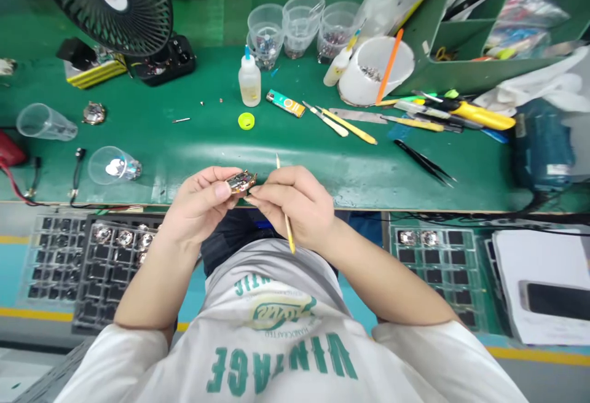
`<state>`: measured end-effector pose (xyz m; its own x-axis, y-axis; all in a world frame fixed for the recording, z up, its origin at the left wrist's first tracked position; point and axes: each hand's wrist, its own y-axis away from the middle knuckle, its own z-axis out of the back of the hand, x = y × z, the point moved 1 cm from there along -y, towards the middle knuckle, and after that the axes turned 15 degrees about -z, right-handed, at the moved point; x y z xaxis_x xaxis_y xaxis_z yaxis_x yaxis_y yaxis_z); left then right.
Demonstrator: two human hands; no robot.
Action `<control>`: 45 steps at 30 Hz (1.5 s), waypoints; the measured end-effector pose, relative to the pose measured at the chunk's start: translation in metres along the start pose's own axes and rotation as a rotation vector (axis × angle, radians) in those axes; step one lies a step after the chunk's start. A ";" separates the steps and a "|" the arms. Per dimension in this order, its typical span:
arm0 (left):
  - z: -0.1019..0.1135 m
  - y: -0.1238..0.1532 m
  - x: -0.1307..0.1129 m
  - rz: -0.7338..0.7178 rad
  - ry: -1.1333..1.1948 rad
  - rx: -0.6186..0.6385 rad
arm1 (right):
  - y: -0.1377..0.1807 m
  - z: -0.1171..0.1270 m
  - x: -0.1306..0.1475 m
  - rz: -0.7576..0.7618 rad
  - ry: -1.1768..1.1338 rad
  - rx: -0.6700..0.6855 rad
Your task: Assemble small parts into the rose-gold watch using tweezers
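My left hand (200,202) pinches a rose-gold watch case (240,182) with its inner parts showing, held tilted above the bench's front edge. My right hand (298,201) is closed, with a slim yellow pencil-like tool (289,234) running between its fingers. The tool's thin end points away from me, apart from the watch case. The right thumb and fingertips meet at the right side of the case; whether they pinch something small there is hidden.
Ahead on the green bench (198,151) are a dropper bottle (250,83), a lighter (286,103) and black tweezers (424,162). A fan (110,3) stands back left. Clear cups (115,165) lie at left. Trays (433,255) flank me below the bench.
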<state>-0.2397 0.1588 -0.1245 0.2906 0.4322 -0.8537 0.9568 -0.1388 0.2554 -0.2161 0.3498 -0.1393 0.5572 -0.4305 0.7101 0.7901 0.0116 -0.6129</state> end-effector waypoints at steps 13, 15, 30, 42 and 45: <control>0.005 0.000 0.002 -0.008 -0.081 0.026 | 0.002 0.000 -0.007 -0.061 -0.087 0.101; 0.005 0.000 0.001 0.010 -0.075 0.041 | -0.004 0.005 -0.005 0.006 -0.046 0.126; 0.001 -0.001 0.000 0.013 -0.086 0.064 | -0.025 0.018 0.001 0.203 0.080 0.230; 0.000 0.001 -0.001 -0.004 -0.065 0.032 | -0.028 0.022 0.004 0.232 0.094 0.296; 0.001 0.002 0.002 -0.017 -0.067 0.022 | -0.025 0.022 0.004 0.238 0.114 0.330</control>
<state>-0.2374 0.1585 -0.1258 0.2719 0.3746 -0.8864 0.9611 -0.1520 0.2306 -0.2282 0.3671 -0.1131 0.7169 -0.4775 0.5080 0.6924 0.4031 -0.5984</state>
